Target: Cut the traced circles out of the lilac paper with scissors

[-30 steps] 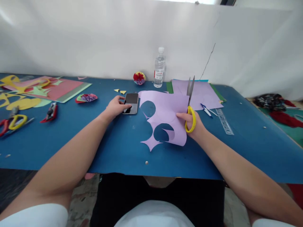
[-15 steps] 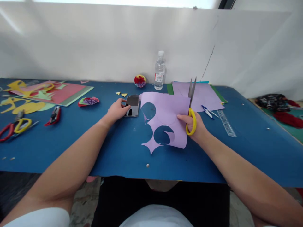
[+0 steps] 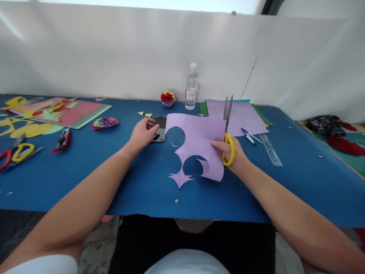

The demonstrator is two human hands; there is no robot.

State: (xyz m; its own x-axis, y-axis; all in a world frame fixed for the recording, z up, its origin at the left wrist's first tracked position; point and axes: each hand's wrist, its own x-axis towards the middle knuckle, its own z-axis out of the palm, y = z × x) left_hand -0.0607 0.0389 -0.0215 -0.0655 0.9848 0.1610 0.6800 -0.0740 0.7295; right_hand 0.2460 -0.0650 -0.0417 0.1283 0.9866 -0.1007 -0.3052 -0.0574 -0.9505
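Observation:
My left hand (image 3: 142, 133) rests on the blue table at the left edge of a black smartphone (image 3: 161, 126), thumb and fingers apart over its screen. My right hand (image 3: 237, 156) has yellow-handled scissors (image 3: 228, 148) hooked on its fingers, blades pointing up and away. With the same hand I pinch the right side of a purple paper sheet (image 3: 211, 131) between thumb and fingers. Round holes have been cut from the sheet, and a faint drawn circle shows near my thumb. The sheet's left edge reaches the phone.
A water bottle (image 3: 191, 88) and a colourful paper ball (image 3: 168, 99) stand at the back. Rightward lie more purple paper (image 3: 230, 114), pens (image 3: 251, 136) and a clear ruler (image 3: 271, 150). Leftward are paper scraps (image 3: 31, 130), pliers (image 3: 62, 140), other scissors (image 3: 17, 152) and a folded paper piece (image 3: 105, 123).
My left thumb and fingers have shifted slightly over the phone. The right hand still holds the scissors and sheet; the whole view has shifted a little.

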